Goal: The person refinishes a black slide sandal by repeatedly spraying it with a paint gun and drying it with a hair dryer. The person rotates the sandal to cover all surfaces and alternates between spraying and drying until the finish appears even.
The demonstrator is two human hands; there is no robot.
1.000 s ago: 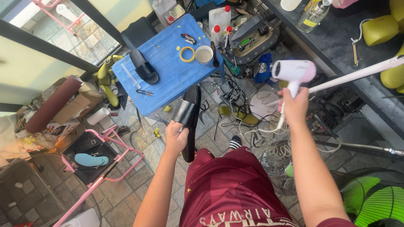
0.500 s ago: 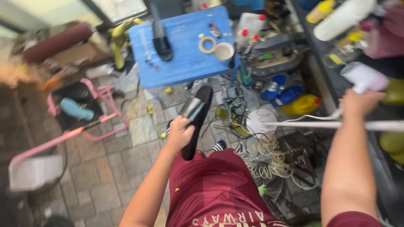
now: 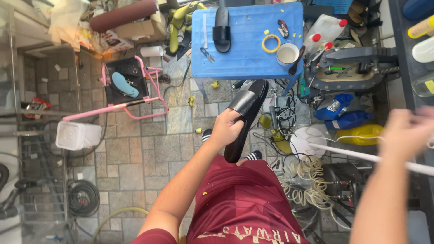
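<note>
In the head view, a black slide sandal is gripped in the left hand, the fingers wrapped around its middle so that the strap end is turned toward the blue plastic counter and the heel end hangs over the lap, above the maroon shorts. The right hand is seen blurred at the right edge, raised near a white rod that runs across beneath it; whether this hand is closed on anything cannot be told from the blur. On the blue counter, a second black sandal is laid flat near the far edge, with a yellow tape ring and a white cup set to its right, a dark handle resting in the cup. A pink metal frame is stood on the tiled floor to the left, with a light blue insole lying on the black case inside it. A white tub is placed farther left. Tangled cords and a coiled cream hose are spread on the floor just beside the person's right leg, and blue and yellow bottles are lying near them.
</note>
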